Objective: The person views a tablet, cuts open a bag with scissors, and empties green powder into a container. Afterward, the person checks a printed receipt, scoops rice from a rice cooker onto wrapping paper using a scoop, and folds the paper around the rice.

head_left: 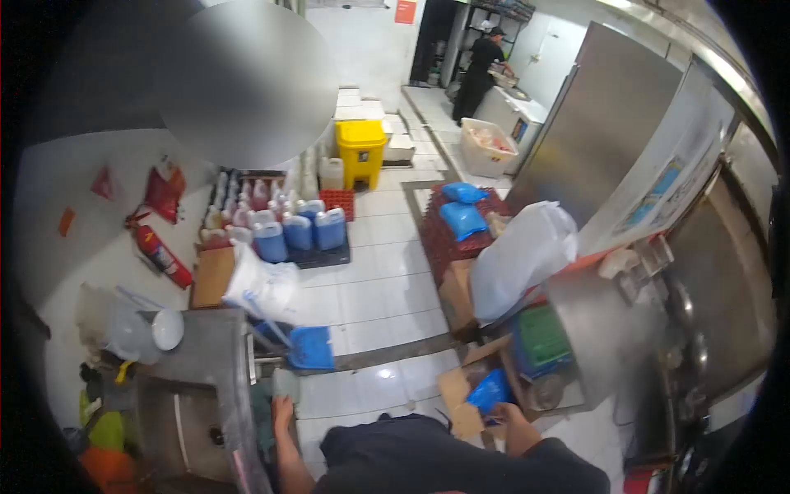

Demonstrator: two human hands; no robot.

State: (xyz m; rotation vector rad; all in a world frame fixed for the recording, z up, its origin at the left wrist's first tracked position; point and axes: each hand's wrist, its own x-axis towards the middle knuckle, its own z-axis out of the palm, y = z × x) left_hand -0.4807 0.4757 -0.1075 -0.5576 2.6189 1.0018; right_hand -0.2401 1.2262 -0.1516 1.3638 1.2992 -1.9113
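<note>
My left hand (282,416) hangs low beside the steel sink unit, with its fingers curled at the lower end of a pale translucent object (285,384); its exact kind is too blurred to name. On the other side, my right hand (514,426) reaches down at an open cardboard box (453,397). Inside that box lies a blue plastic bag (490,391), close to my right fingertips. Those fingers are bent, but small and partly hidden, so whether they grip the bag or the box I cannot tell.
A sink (185,428) is at left, with a blue dustpan (311,347) and white sack (262,284) beyond. Blue jugs (300,233) stand near a yellow bin (360,152). At right are a large white bag (522,259) and a green crate (541,336). Another person (477,74) stands far back.
</note>
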